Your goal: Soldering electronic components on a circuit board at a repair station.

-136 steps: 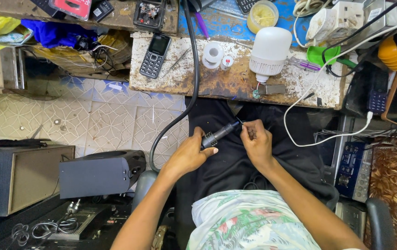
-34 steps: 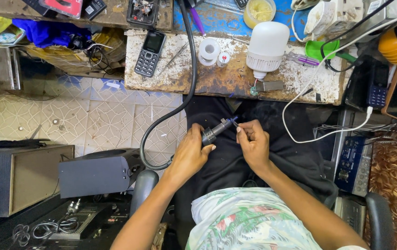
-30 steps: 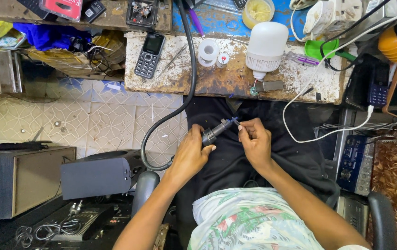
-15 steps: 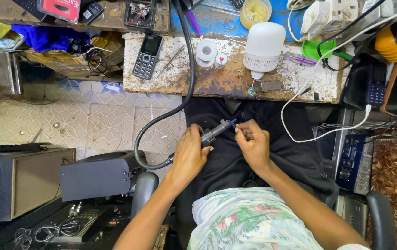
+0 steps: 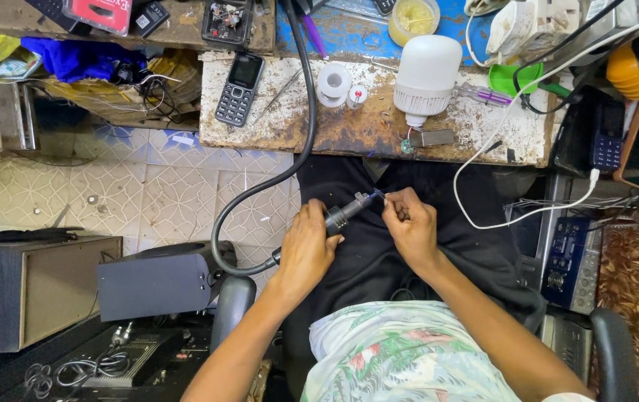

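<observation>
My left hand (image 5: pixel 308 242) grips a dark handpiece (image 5: pixel 345 214) with a metal nozzle, held over my lap. A thick black hose (image 5: pixel 282 167) loops from its back end up across the workbench. My right hand (image 5: pixel 409 223) is pinched on a small thin part (image 5: pixel 377 194) held right at the nozzle tip; the part is too small to identify. Both hands hover above my black trousers, just below the bench edge.
The worn workbench (image 5: pixel 349 130) holds a keypad phone (image 5: pixel 239 88), a tape roll (image 5: pixel 333 80), a white LED bulb (image 5: pixel 426 74) and a small metal piece (image 5: pixel 432 137). A white cable (image 5: pixel 483 186) hangs at right. Dark boxes (image 5: pixel 155 279) stand on the tiled floor at left.
My hands and the handpiece stay in nearly the same pose over my lap. The hose loop has shifted slightly and the view has drifted a little.
</observation>
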